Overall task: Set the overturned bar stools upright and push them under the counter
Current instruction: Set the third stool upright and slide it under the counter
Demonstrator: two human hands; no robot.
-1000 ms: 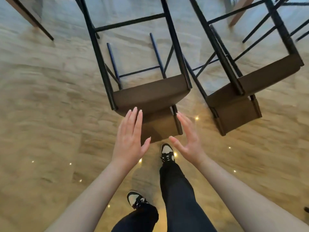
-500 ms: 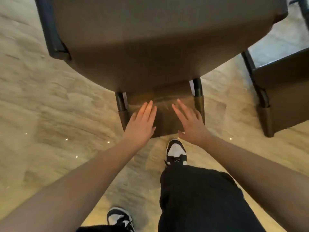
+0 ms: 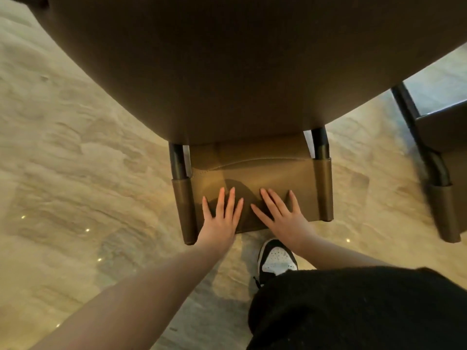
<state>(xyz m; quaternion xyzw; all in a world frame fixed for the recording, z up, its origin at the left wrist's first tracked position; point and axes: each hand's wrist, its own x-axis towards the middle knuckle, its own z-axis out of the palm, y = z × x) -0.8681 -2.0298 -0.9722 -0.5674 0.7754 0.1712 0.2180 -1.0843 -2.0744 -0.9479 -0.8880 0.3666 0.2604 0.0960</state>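
Observation:
An overturned bar stool lies on the floor right in front of me, its brown seat (image 3: pixel 240 66) filling the top of the view. Its brown backrest (image 3: pixel 267 178) lies flat below the seat, held between two black posts. My left hand (image 3: pixel 222 218) and my right hand (image 3: pixel 283 218) rest side by side on the backrest's near edge, fingers straight and spread. A second overturned stool (image 3: pixel 439 173) shows only partly at the right edge.
Glossy beige stone floor (image 3: pixel 75 173) spreads to the left and behind me. My black trouser leg (image 3: pixel 353 311) and a black-and-white shoe (image 3: pixel 276 258) stand just below the backrest. The counter is out of view.
I have leaned much closer to the stool, so the seat now fills the top. Both hands moved from above the backrest down onto it.

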